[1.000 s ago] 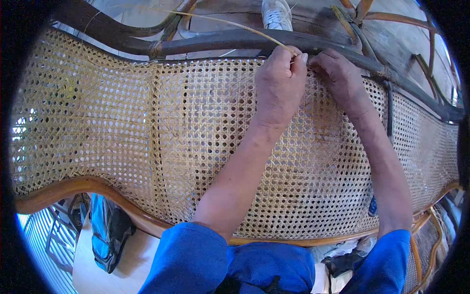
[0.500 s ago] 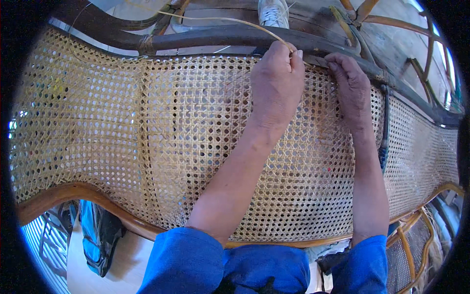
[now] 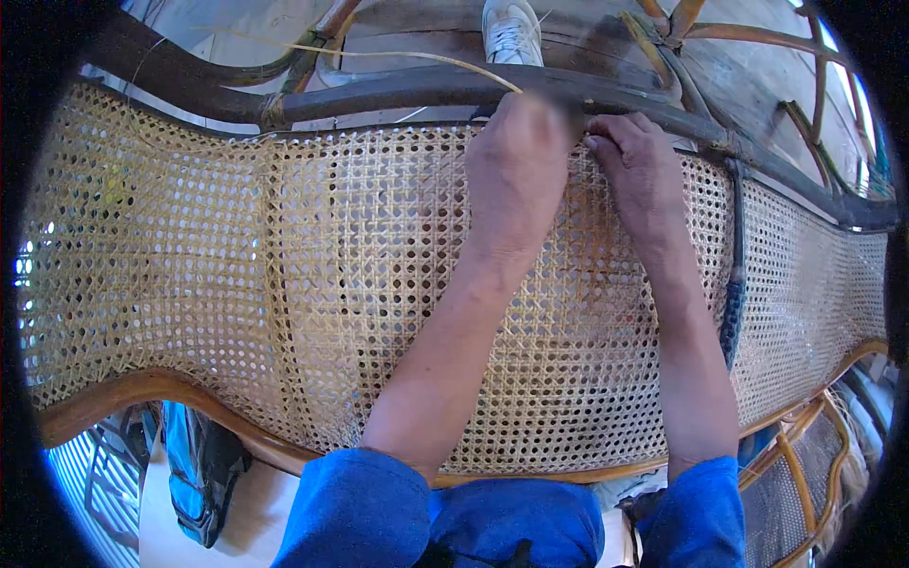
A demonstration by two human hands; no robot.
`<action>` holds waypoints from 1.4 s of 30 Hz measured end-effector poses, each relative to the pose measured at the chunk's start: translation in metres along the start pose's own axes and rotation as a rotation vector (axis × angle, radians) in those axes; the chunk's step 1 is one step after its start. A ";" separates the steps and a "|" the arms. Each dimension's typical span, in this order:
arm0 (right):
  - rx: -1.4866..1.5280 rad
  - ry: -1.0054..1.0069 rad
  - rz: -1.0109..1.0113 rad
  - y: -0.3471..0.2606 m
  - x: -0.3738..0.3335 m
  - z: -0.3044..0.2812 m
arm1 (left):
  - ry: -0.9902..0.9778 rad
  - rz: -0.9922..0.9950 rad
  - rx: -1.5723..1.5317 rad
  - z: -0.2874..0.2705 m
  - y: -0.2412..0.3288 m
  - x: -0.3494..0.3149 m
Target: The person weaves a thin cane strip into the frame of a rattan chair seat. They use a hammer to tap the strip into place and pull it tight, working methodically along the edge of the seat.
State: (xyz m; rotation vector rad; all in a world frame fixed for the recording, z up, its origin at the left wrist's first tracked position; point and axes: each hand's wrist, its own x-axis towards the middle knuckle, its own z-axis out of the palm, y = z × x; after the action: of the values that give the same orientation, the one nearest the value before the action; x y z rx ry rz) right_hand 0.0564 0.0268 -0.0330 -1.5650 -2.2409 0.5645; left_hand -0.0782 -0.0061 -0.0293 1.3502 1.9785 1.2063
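Note:
A woven cane panel [image 3: 398, 275] with small open holes stretches across a dark wooden frame rail [image 3: 407, 90] at its far edge. My left hand [image 3: 516, 161] is closed at that edge, with a thin pale cane strand [image 3: 398, 57] running out of its fingers toward the far left. Close by on the right, my right hand [image 3: 644, 161] has its fingers curled and pinched at the panel's far edge. Whatever lies between its fingertips is too small and hidden to make out. The spot between both hands is blurred.
A brown curved wooden rail [image 3: 161, 388] borders the near side. Beyond the far rail are a white shoe [image 3: 511, 33] and rattan furniture frames [image 3: 748, 33]. A blue and black bag [image 3: 194, 473] lies at lower left. Another rattan piece [image 3: 795, 483] stands at lower right.
My right hand has moved left, nearer my left hand, its fingers curling in more. My left hand has shifted slightly left and down, and the whole view has shifted a little.

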 end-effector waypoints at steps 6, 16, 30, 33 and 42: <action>-0.061 0.043 -0.074 -0.001 -0.001 0.002 | -0.010 -0.007 -0.021 0.000 0.000 0.000; 0.045 -0.022 -0.197 0.018 0.003 0.004 | -0.015 -0.035 -0.052 -0.003 0.001 0.001; -0.114 -0.103 -0.300 0.003 0.004 -0.005 | -0.011 -0.070 -0.181 -0.003 -0.006 0.001; -0.146 -0.127 -0.323 0.005 0.007 -0.006 | 0.000 -0.051 -0.158 0.000 -0.009 0.001; -0.088 0.159 0.416 0.024 -0.059 -0.084 | -0.027 -0.047 -0.105 -0.004 -0.008 0.001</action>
State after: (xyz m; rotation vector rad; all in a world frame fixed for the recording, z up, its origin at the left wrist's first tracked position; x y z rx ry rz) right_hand 0.1367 -0.0108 0.0233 -2.0611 -1.8540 0.4332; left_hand -0.0852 -0.0081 -0.0342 1.2551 1.8903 1.2459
